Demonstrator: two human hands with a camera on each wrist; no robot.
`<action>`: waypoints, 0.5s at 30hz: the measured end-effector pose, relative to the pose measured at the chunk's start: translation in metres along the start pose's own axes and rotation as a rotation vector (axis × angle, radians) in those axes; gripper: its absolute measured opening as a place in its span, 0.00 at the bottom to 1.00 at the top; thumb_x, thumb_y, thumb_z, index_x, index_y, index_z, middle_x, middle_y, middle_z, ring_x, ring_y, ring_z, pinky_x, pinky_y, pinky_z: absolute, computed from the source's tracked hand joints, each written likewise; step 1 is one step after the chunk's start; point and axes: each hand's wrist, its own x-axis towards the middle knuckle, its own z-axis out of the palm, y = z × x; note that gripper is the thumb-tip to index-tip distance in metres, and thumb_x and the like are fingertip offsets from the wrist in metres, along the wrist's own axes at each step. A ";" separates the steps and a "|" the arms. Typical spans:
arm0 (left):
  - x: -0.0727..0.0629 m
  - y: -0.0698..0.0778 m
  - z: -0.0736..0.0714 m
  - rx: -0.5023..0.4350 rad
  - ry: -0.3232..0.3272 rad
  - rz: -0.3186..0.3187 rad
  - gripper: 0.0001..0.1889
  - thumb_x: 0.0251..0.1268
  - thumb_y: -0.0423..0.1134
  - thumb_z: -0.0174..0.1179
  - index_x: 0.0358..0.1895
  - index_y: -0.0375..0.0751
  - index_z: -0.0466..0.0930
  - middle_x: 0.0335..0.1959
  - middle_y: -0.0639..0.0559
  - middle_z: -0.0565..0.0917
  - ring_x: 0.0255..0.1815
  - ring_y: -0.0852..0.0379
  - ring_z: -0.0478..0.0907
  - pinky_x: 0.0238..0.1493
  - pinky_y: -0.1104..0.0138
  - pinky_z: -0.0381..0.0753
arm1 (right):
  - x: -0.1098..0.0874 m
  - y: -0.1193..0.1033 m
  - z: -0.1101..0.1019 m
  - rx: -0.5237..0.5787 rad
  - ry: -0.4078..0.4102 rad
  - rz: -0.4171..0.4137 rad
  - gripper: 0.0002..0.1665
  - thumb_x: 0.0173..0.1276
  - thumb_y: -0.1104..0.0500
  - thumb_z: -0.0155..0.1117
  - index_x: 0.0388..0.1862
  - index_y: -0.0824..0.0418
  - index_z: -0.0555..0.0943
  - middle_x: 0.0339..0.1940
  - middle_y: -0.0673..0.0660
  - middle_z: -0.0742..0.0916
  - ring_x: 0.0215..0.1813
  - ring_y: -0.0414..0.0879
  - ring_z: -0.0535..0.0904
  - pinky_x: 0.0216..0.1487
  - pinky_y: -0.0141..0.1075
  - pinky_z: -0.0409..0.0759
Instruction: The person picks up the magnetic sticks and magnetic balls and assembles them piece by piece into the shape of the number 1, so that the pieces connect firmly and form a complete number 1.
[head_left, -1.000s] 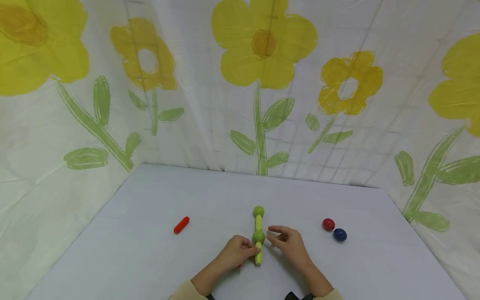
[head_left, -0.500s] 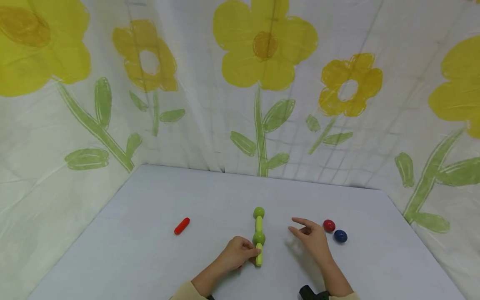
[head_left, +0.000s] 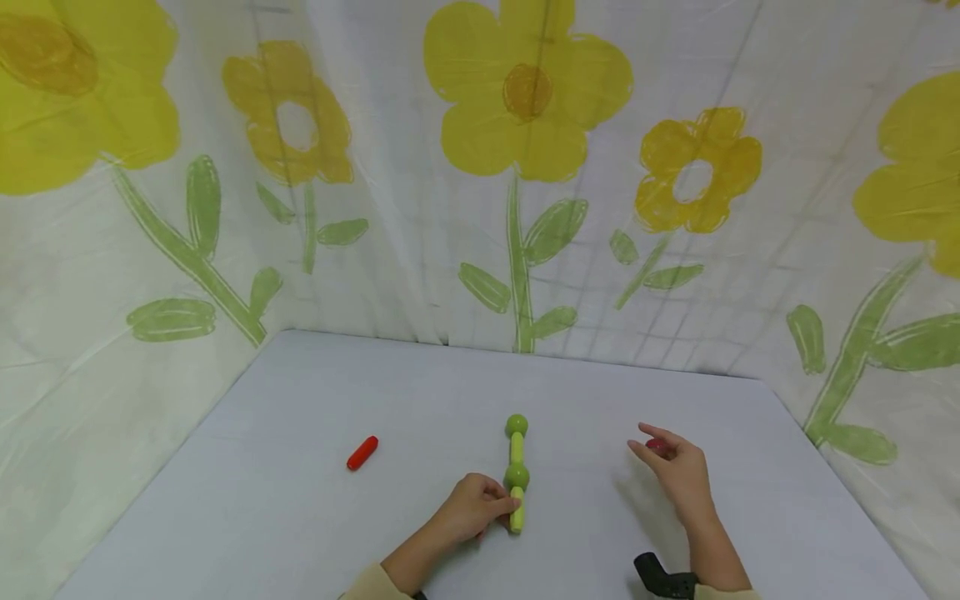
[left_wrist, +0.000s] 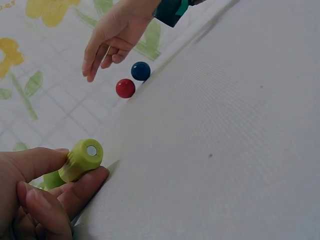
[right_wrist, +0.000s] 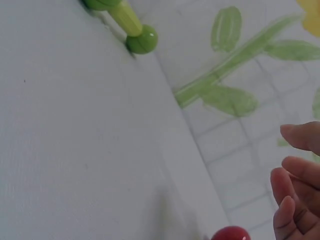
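My left hand [head_left: 472,507] pinches the nearest rod of a green chain, between thumb and fingers. This yellow-green magnetic rod [left_wrist: 80,161] shows a round silvery disc in its end. Beyond it, in line, come a green ball [head_left: 517,476], a second yellow-green rod [head_left: 517,447] and another green ball [head_left: 516,425]. On the right, my right hand [head_left: 681,475] hovers with thumb and fingers spread, holding nothing. Its fingers overlap a red ball [head_left: 656,446] in the head view. The left wrist view has a blue ball [left_wrist: 140,71] beside the red one, hidden behind the hand in the head view.
A red rod [head_left: 362,453] lies alone on the white table [head_left: 300,533], left of the chain. Behind the table hangs a white cloth [head_left: 405,250] painted with yellow flowers.
My right hand has moved away from the chain, rightward to the red and blue balls. My left hand has stayed in place, holding the near rod.
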 end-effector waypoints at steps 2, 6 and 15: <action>0.000 0.000 0.000 -0.002 -0.001 0.000 0.08 0.63 0.37 0.65 0.30 0.34 0.81 0.20 0.50 0.84 0.07 0.67 0.59 0.10 0.77 0.60 | 0.001 0.001 -0.006 0.004 0.009 0.027 0.28 0.64 0.56 0.70 0.60 0.68 0.77 0.36 0.53 0.83 0.33 0.38 0.72 0.29 0.29 0.71; 0.001 -0.001 0.000 -0.009 -0.005 0.002 0.08 0.62 0.36 0.65 0.30 0.34 0.81 0.19 0.50 0.84 0.07 0.67 0.59 0.10 0.77 0.59 | 0.003 0.005 -0.016 -0.005 0.035 0.067 0.30 0.64 0.55 0.70 0.61 0.67 0.77 0.30 0.49 0.84 0.30 0.38 0.72 0.28 0.31 0.70; 0.002 -0.003 -0.001 -0.004 -0.007 0.006 0.09 0.63 0.37 0.65 0.30 0.34 0.81 0.20 0.50 0.84 0.07 0.67 0.59 0.10 0.76 0.60 | 0.009 0.020 -0.035 -0.063 0.117 0.143 0.35 0.62 0.48 0.71 0.62 0.66 0.77 0.30 0.52 0.80 0.32 0.42 0.70 0.27 0.33 0.67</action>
